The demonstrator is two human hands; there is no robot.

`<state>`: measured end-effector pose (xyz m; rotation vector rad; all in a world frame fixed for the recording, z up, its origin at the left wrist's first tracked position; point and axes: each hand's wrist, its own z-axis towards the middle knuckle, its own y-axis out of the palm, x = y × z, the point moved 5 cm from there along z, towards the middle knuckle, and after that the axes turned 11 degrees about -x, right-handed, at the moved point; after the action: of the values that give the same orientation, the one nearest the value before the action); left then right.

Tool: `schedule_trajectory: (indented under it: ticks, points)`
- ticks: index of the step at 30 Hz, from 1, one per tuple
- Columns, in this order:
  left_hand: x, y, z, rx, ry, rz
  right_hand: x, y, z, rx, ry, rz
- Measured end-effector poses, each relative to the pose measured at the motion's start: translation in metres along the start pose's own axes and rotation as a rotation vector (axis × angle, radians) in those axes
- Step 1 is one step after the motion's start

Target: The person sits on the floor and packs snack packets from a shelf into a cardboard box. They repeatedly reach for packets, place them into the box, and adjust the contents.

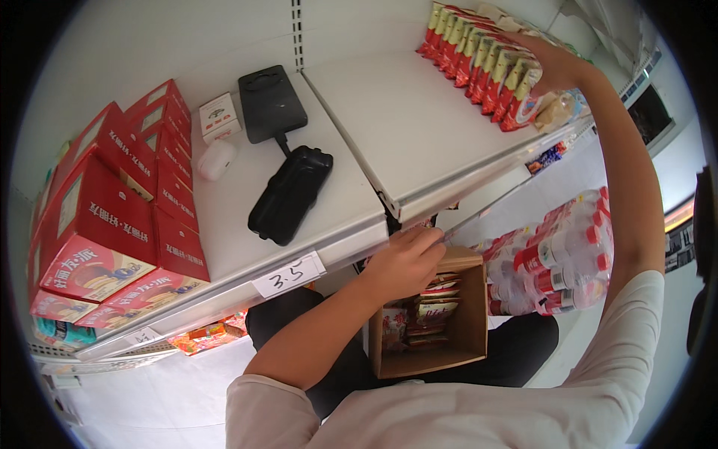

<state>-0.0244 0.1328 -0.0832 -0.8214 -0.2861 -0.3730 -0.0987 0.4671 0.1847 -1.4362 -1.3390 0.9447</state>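
Note:
My right hand (552, 62) reaches onto the upper right shelf and touches the near end of a row of red and yellow snack packets (477, 62); its fingers are partly hidden behind the packets. My left hand (406, 261) has its fingers bent at the far left rim of an open cardboard box (477, 314), below the shelf edge. The box rests between my legs and holds several upright snack packets (432, 314). Whether the left fingers grip the box rim is not clear.
On the left shelf (224, 241) lie red pie cartons (112, 207), a small white box (219, 115), a white earphone case (217, 159), a black phone (272, 104) and a black device (290, 195) joined by a plug. Wrapped bottles (561, 252) stand at right. A handwritten price card (289, 274) hangs on the edge.

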Motion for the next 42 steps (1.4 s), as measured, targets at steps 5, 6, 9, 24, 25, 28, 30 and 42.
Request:
schedule_trajectory:
  ticks: [5, 6, 9, 24, 25, 28, 30, 42]
  points:
    - [-0.003, -0.001, 0.004, -0.076, -0.010, 0.174, -0.005, -0.001, 0.020, 0.042, -0.005, -0.260]
    - [-0.005, 0.000, 0.004, -0.075, -0.030, 0.155, -0.005, -0.001, 0.021, 0.038, -0.005, -0.229]
    - [-0.009, 0.004, 0.005, -0.054, -0.051, 0.117, -0.008, 0.000, 0.023, 0.008, 0.031, -0.159]
    - [-0.018, 0.012, -0.004, -0.063, -0.094, 0.091, -0.025, 0.008, -0.004, -0.058, 0.023, -0.025]
    - [-0.019, 0.013, -0.005, -0.077, -0.105, 0.063, -0.019, 0.013, -0.003, -0.031, 0.003, 0.001]
    - [-0.017, 0.011, -0.005, -0.078, -0.109, -0.002, -0.009, 0.020, 0.004, -0.038, -0.046, 0.159]
    - [-0.015, 0.010, -0.003, -0.075, -0.110, -0.027, -0.010, 0.022, 0.005, -0.060, -0.034, 0.228]
    - [-0.019, 0.025, -0.020, -0.266, -0.274, -0.037, -0.056, 0.025, 0.001, -0.073, -0.029, 0.117]
